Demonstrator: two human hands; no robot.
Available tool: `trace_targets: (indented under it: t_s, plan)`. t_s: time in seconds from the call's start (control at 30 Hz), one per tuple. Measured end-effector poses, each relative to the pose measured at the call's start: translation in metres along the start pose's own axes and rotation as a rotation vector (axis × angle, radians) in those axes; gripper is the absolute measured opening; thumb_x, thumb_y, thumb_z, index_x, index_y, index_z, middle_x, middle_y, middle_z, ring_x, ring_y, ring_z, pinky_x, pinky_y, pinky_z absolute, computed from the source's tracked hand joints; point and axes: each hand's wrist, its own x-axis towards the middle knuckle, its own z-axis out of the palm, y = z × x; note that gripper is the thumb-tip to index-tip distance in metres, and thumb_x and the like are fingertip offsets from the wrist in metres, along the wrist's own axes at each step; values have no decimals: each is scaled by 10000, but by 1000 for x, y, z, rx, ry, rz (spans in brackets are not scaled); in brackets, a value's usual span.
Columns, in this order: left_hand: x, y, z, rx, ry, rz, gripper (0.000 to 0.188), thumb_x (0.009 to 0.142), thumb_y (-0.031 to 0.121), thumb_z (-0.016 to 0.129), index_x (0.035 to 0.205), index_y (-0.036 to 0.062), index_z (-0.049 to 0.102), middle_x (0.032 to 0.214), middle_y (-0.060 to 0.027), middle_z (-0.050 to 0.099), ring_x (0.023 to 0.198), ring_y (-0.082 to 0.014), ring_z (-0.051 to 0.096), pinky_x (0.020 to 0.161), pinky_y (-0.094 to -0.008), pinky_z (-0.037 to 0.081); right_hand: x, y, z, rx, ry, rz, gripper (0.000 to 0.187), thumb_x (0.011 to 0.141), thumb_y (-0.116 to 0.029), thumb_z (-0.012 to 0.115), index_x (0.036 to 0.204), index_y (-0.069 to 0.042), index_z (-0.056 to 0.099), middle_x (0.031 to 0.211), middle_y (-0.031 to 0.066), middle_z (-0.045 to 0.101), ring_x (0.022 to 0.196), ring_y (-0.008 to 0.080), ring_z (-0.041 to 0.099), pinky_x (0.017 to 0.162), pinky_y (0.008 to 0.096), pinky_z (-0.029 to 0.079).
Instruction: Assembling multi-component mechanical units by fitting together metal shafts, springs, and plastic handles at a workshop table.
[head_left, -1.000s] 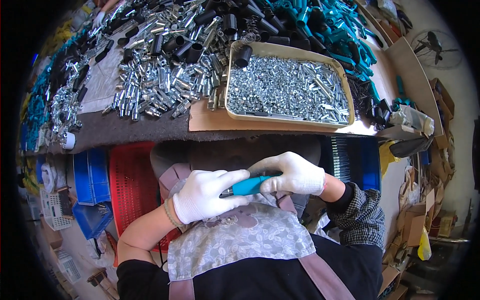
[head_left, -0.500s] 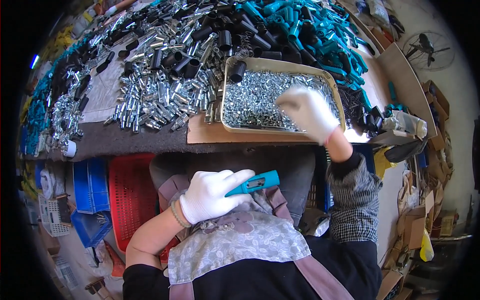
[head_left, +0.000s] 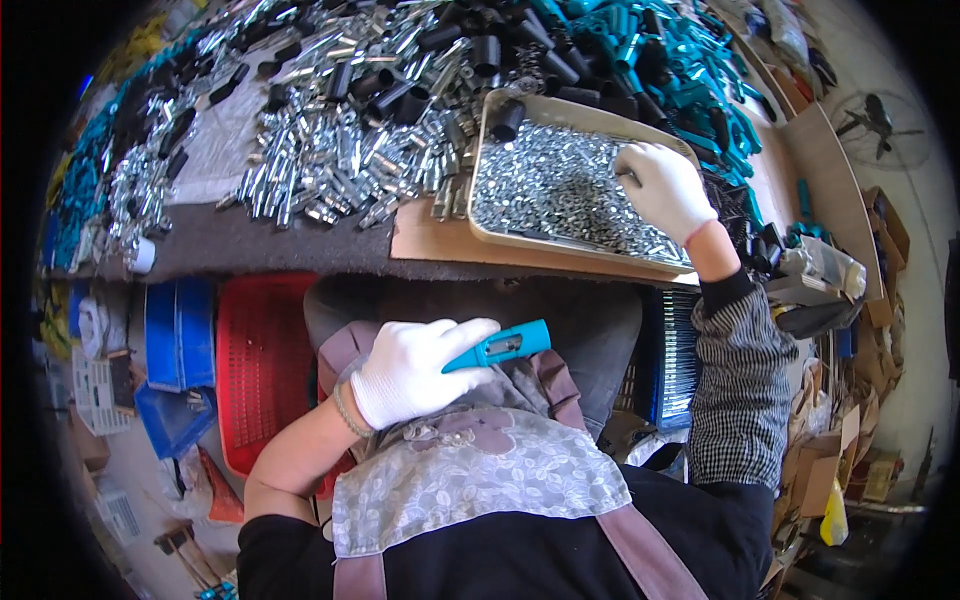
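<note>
Over my lap, my left hand (head_left: 402, 378), in a white knitted glove, is wrapped round a teal plastic tool handle (head_left: 512, 342). The handle points right and has a long slot in its side. My right hand (head_left: 664, 188), also gloved, is above the right part of a cream tray (head_left: 580, 244). Its fingers are curled together, and whatever they may pinch is too small to see. Small shiny metal parts (head_left: 550, 185) fill the tray. At the tray's upper left corner rests a black tube (head_left: 508, 120).
Silvery metal shafts (head_left: 350, 150) are heaped left of the tray, with black tubes (head_left: 405, 100) on and behind them. Teal handles (head_left: 690, 95) pile up at the back right. Below the bench edge stand a red basket (head_left: 262, 380), blue bins (head_left: 180, 335) and a blue crate of metal rods (head_left: 678, 350).
My right hand has moved to the right over the tray, and its fingers are now curled. The left hand keeps the teal handle over my lap. The whole view has shifted slightly.
</note>
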Motion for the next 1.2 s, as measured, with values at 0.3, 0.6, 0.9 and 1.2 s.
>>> trace_targets:
  t_s: [0.3,0.6,0.9,1.2]
  plan:
    - [-2,-6,-2,20,-26,-65,431,793,326,767,1138,96,650,831,-113,679,713,-299,687,626,-388,551,-45,-150,-1,699,-201,-417,80,780,-165,716,831,-119,674,872,66,616,876,286,615,780,402,503]
    - [-12,-14,13,21,-25,-97,412,792,348,759,1103,100,654,837,-105,684,724,-301,689,629,-397,551,-57,-193,-6,236,-295,-397,164,758,-142,680,876,-32,652,811,134,633,760,301,654,659,393,528]
    - [-13,-10,14,89,-73,-70,417,794,368,752,1119,123,658,802,-90,665,681,-284,683,590,-391,541,-33,-150,5,605,-684,-120,493,760,-454,733,985,-16,713,898,218,677,891,344,682,826,415,538]
    - [-13,-2,2,111,-128,-32,487,752,294,787,1174,92,652,836,-90,672,684,-261,686,605,-363,539,-53,-144,37,1037,-997,37,552,834,-451,752,1068,44,688,811,184,691,754,240,675,693,359,521]
